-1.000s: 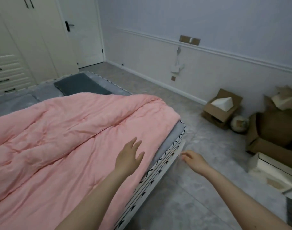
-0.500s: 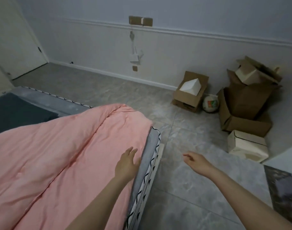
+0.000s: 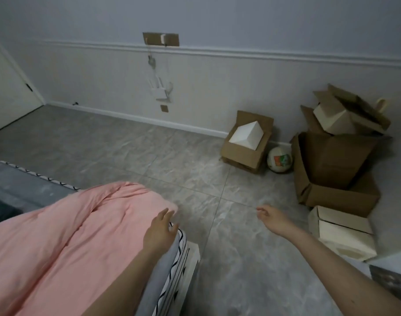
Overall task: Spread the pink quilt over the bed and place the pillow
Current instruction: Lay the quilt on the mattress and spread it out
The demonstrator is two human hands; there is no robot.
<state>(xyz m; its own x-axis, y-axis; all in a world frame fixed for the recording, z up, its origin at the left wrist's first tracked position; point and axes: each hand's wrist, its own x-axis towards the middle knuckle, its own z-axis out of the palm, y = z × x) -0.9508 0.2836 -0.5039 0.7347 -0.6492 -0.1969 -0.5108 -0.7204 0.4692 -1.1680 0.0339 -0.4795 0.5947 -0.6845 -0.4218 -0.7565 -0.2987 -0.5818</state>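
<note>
The pink quilt (image 3: 58, 242) lies rumpled over the bed at lower left, its corner reaching the bed's edge. The bed (image 3: 172, 270) shows a grey mattress side with black-and-white trim. My left hand (image 3: 160, 231) hovers with spread fingers over the quilt's edge near the bed's corner, holding nothing. My right hand (image 3: 272, 216) hangs over the floor to the right of the bed, fingers relaxed and empty. No pillow is in view.
Grey tiled floor (image 3: 149, 156) stretches to the wall. Several cardboard boxes (image 3: 332, 169) are piled at the right, with a smaller open box (image 3: 247, 144) and a ball (image 3: 279, 159) beside them. A pale box (image 3: 343, 233) lies nearer. A door stands at far left.
The view has swung right, away from the bed toward the boxes. My left hand has slid to the quilt's corner; my right hand stays out over the floor.
</note>
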